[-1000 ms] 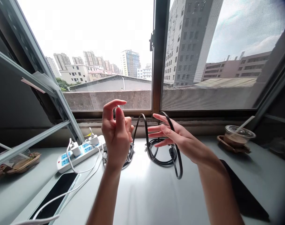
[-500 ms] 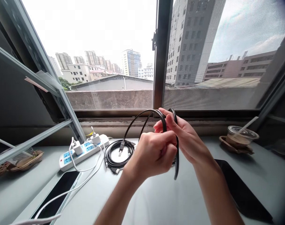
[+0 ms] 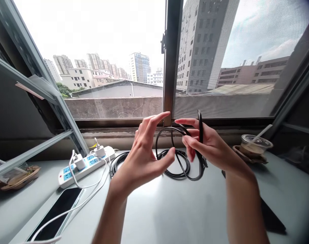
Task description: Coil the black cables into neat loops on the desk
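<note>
Black cable (image 3: 201, 127) is held in the air above the counter (image 3: 184, 213) by the right hand (image 3: 210, 140); the cable is pinched by the grip between thumb and fingers, and its loops hang about the hand. The grip of the left hand (image 3: 141, 157) is spread, thumb and forefinger well apart; one loop is seen across the gap, contact not determinable.

Room: a broad stretch of counter surface is seen between the forearms. The far edge is bounded by the wall below the window frame (image 3: 124, 124). Near that edge, a right coil (image 3: 176, 176) is seen below the held loops and a left coil (image 3: 115, 165) is partly hidden by the left hand. The left side is occupied by a power strip (image 3: 88, 166) and a phone (image 3: 60, 203); the right by a dark slab (image 3: 272, 217), partly covered by the forearm.

Containers: a lidded cup (image 3: 253, 149) with light-brown drink and straw is seated in a brown holder (image 3: 261, 159). At far left, a brown tray (image 3: 22, 181) is partly filled; contents not identifiable.
</note>
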`<control>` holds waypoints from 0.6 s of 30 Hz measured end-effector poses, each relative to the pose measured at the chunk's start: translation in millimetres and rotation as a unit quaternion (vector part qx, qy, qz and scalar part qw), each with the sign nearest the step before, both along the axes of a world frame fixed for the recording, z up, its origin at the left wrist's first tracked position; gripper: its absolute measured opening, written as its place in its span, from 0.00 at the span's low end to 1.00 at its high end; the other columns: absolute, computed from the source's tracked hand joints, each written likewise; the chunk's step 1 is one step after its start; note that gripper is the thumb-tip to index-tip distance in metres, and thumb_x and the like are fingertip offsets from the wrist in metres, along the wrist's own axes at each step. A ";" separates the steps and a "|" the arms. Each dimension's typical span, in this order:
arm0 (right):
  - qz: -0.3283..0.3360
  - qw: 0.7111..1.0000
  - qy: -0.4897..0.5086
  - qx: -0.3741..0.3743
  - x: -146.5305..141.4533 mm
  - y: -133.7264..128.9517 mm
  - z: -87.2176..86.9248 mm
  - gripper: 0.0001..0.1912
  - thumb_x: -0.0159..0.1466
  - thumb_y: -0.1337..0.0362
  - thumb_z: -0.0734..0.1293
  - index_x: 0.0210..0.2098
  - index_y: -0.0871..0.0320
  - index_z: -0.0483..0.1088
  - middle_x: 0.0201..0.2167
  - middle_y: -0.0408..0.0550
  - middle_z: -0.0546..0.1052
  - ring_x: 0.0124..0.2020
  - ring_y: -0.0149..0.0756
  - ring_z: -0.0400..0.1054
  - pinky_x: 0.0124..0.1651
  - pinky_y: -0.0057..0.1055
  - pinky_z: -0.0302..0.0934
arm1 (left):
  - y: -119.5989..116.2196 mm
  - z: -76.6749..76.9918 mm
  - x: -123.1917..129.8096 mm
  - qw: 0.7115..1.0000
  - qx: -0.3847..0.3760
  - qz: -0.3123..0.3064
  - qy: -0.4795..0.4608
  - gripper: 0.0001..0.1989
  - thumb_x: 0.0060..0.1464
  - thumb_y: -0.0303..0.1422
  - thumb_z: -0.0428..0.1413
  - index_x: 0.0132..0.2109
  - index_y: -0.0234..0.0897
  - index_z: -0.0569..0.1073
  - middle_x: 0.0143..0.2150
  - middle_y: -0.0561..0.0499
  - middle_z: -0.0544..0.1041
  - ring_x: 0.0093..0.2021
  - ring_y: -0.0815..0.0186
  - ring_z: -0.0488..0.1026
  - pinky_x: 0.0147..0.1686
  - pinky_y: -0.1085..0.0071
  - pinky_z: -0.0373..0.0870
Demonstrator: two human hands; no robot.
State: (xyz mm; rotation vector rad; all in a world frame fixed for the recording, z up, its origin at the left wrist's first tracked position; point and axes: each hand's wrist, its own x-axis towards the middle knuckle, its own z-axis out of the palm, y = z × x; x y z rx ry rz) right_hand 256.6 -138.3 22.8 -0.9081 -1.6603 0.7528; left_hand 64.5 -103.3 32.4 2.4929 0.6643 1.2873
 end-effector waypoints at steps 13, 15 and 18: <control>0.099 0.985 -0.121 0.072 4.3 -30.2 13.2 0.09 0.67 0.68 0.59 0.45 0.60 0.68 0.21 0.35 0.58 0.16 0.17 0.49 0.19 0.16 0.49 | 40.8 -17.1 33.7 0.995 0.066 0.029 -0.068 0.13 0.53 0.33 0.55 0.48 0.43 0.72 0.50 0.47 0.72 0.51 0.58 0.68 0.53 0.58 0.64; 0.081 0.982 -0.135 0.106 6.3 -32.5 14.5 0.09 0.66 0.69 0.59 0.43 0.60 0.69 0.22 0.36 0.58 0.19 0.19 0.51 0.22 0.17 0.51 | 39.8 -17.4 33.8 0.990 0.077 0.047 -0.112 0.05 0.53 0.35 0.56 0.36 0.41 0.75 0.41 0.50 0.75 0.43 0.61 0.72 0.46 0.62 0.69; 0.027 0.978 -0.143 0.151 7.0 -28.0 13.5 0.11 0.65 0.68 0.61 0.47 0.62 0.66 0.29 0.39 0.66 0.25 0.21 0.57 0.27 0.19 0.55 | 37.0 -17.7 30.8 0.982 0.024 0.047 -0.180 0.10 0.53 0.36 0.55 0.25 0.42 0.74 0.26 0.55 0.73 0.31 0.66 0.73 0.35 0.65 0.71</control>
